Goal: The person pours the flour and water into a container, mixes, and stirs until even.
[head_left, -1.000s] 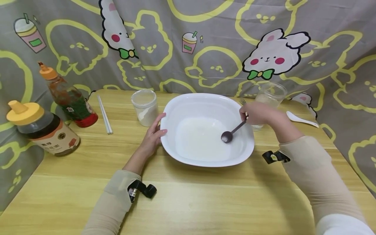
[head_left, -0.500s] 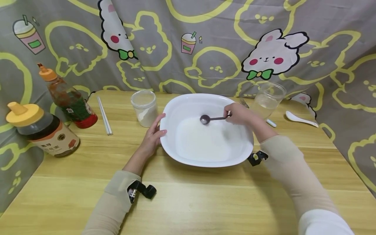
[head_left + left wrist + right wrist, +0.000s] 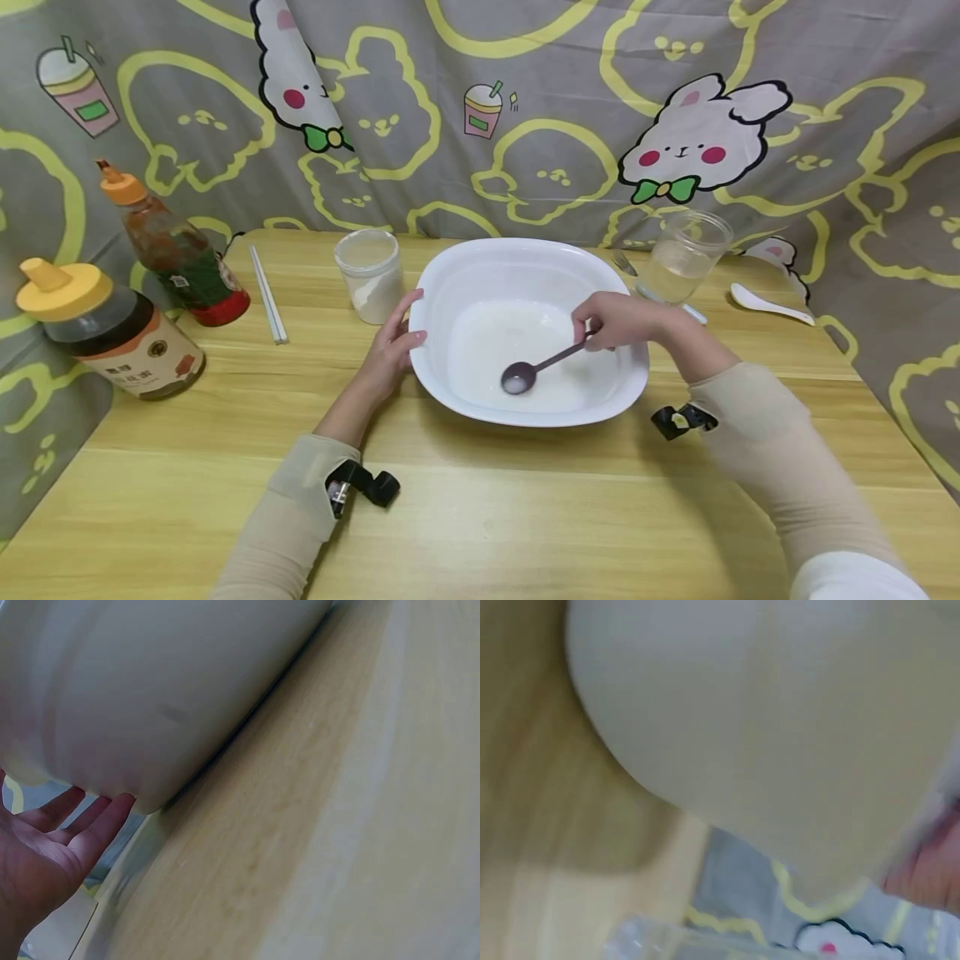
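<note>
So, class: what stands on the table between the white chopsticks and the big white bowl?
In the head view, a lidded clear jar part-filled with white powder stands between the chopsticks and the bowl.

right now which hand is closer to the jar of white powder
Left. The left hand rests against the white bowl's left rim, just beside the jar of white powder. The right hand holds a spoon over the bowl's right side, farther off.
</note>
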The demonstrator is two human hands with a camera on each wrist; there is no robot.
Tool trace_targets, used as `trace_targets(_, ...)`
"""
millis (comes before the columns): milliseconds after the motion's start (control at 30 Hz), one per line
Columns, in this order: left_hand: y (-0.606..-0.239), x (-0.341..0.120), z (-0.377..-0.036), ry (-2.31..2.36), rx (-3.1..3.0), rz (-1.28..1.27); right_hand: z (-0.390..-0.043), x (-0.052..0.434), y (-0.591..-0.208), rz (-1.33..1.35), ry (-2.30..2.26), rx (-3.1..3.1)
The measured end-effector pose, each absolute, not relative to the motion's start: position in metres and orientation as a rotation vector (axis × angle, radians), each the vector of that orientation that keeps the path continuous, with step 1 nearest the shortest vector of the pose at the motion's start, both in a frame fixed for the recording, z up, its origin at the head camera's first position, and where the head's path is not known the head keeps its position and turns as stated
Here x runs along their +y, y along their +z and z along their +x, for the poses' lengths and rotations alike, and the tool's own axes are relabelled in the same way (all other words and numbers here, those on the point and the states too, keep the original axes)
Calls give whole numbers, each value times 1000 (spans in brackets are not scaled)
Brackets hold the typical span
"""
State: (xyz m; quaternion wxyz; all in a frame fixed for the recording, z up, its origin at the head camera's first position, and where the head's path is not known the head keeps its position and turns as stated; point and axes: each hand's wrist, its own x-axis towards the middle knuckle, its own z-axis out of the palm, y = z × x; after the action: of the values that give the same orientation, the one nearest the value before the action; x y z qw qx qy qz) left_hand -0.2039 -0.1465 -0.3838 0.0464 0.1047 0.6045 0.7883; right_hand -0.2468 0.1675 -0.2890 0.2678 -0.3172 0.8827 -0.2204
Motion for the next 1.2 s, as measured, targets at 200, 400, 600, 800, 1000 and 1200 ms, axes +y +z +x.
trace_targets(200,-384,-146,-204,2421,1825,305,-248,184,-272,-745,-453,2605)
trace_targets(400,-384,-147,-204,2420,1825,296,-261,175,-283,-546,-504,2729)
trace_targets(600,-385,-147,-203,2423,1815,302,-274,151,-305,-422,-709,2766)
trace_targets(800,-385,-146,-203,2419,1817,311,-270,133,-316,-436,-860,2616)
trace_targets(1000,-384,-147,-204,2408,1824,310,-258,136,-304,-632,-696,2575)
trace_targets(1200,-383,-146,-204,2413,1821,305,-254,155,-288,-688,-471,2774)
